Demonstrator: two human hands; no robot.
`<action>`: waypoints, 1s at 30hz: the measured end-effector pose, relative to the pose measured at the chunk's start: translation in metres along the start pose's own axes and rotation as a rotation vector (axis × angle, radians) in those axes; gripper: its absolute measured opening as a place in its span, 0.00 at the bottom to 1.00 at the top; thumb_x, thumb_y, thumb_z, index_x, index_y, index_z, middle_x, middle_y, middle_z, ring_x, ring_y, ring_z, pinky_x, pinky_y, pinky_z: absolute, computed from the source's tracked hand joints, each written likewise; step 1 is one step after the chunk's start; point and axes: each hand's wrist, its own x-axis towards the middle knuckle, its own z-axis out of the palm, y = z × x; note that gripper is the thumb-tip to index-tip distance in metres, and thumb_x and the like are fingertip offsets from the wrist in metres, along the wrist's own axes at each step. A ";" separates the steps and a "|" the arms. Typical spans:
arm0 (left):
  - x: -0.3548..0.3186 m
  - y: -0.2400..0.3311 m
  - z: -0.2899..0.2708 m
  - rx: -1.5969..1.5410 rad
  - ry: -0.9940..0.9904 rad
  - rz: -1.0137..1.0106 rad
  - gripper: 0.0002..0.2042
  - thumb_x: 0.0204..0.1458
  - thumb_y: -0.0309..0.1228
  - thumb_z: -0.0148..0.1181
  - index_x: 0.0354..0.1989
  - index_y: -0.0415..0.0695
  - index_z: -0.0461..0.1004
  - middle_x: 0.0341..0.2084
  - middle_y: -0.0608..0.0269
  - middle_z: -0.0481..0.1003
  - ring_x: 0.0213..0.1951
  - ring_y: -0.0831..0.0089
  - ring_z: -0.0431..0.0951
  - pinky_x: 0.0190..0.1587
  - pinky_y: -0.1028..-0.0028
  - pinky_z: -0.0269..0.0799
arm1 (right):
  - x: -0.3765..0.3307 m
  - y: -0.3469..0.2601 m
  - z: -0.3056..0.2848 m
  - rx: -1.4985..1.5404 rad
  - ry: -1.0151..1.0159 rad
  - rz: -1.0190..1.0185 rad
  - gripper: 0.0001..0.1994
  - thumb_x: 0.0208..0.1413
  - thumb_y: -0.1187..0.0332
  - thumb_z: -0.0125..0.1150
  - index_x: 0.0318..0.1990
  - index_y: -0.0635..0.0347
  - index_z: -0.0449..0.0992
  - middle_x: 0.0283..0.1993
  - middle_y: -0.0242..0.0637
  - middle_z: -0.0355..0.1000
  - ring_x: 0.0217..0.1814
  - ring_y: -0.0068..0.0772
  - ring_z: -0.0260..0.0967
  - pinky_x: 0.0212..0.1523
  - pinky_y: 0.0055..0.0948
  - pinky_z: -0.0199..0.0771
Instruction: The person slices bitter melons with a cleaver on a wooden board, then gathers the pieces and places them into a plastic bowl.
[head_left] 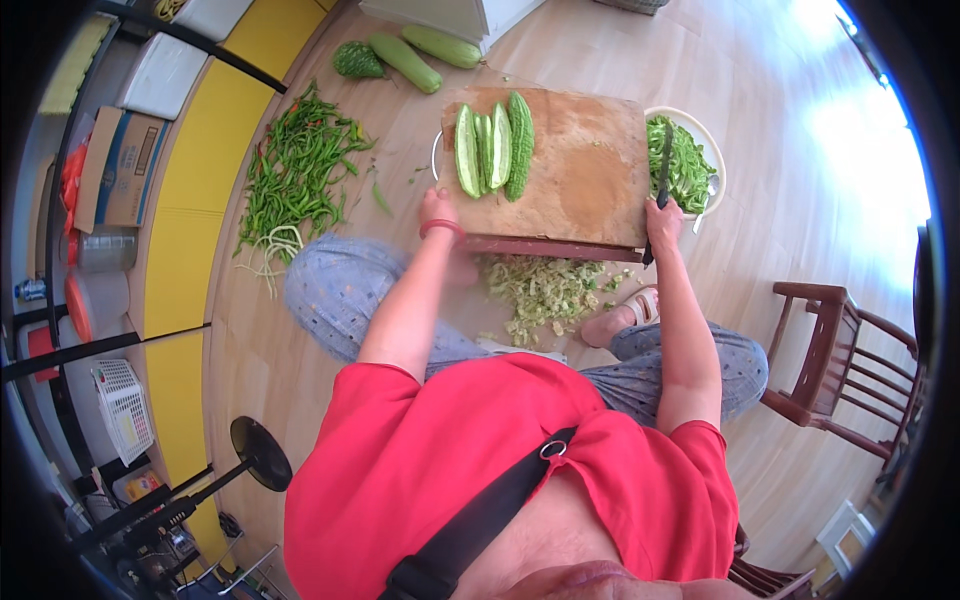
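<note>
A wooden cutting board rests on a dark red stool between my knees. Pieces of split bitter gourd lie side by side on its left half. Some show pale hollowed insides, and one shows its bumpy green skin. My left hand is closed at the board's near left corner, its fingers partly hidden. At the right edge, my right hand is closed around the black handle of a knife, whose blade points away from me. Beyond the blade, a pale bowl holds green slices and a spoon.
Green chillies are heaped on the floor at left. Several large green gourds lie at the far side. Pale scraps cover the floor below the stool. A wooden chair stands at right; yellow-fronted shelves line the left.
</note>
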 end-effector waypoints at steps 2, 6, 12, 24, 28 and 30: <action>-0.002 -0.009 0.000 -0.029 0.016 0.035 0.12 0.53 0.31 0.47 0.40 0.36 0.69 0.36 0.41 0.73 0.41 0.46 0.71 0.44 0.57 0.65 | -0.010 -0.004 -0.002 -0.012 0.005 -0.002 0.17 0.46 0.58 0.56 0.34 0.66 0.74 0.32 0.53 0.72 0.38 0.54 0.70 0.42 0.43 0.68; -0.002 -0.018 -0.001 -0.071 0.007 0.057 0.13 0.51 0.30 0.49 0.41 0.34 0.69 0.35 0.39 0.72 0.41 0.46 0.72 0.45 0.58 0.65 | -0.013 0.004 0.000 0.004 0.043 -0.034 0.18 0.46 0.57 0.56 0.33 0.66 0.74 0.31 0.52 0.72 0.37 0.53 0.71 0.42 0.43 0.68; -0.048 0.028 -0.004 0.185 0.299 0.788 0.19 0.42 0.29 0.57 0.47 0.46 0.69 0.40 0.56 0.70 0.46 0.58 0.67 0.49 0.60 0.60 | -0.012 0.003 -0.030 0.044 -0.010 0.016 0.16 0.45 0.59 0.56 0.32 0.65 0.73 0.27 0.45 0.73 0.30 0.40 0.72 0.34 0.35 0.69; -0.021 0.026 0.013 0.392 0.219 1.140 0.11 0.42 0.25 0.54 0.35 0.51 0.74 0.27 0.64 0.69 0.32 0.65 0.71 0.34 0.65 0.67 | -0.098 -0.065 -0.159 0.552 -0.235 0.009 0.14 0.53 0.63 0.55 0.39 0.66 0.71 0.34 0.38 0.74 0.34 0.25 0.73 0.31 0.21 0.71; -0.022 0.040 -0.007 0.239 0.185 1.061 0.08 0.41 0.24 0.58 0.32 0.47 0.75 0.27 0.60 0.70 0.32 0.61 0.73 0.35 0.64 0.70 | -0.109 -0.066 -0.158 0.587 -0.234 0.022 0.14 0.54 0.63 0.54 0.40 0.67 0.71 0.33 0.38 0.74 0.32 0.24 0.73 0.30 0.20 0.70; -0.019 0.052 -0.022 0.134 0.203 1.048 0.10 0.38 0.22 0.61 0.33 0.44 0.75 0.29 0.59 0.72 0.32 0.62 0.74 0.35 0.67 0.72 | -0.108 -0.068 -0.152 0.645 -0.255 0.037 0.13 0.54 0.64 0.54 0.40 0.66 0.71 0.32 0.37 0.74 0.31 0.23 0.73 0.29 0.20 0.70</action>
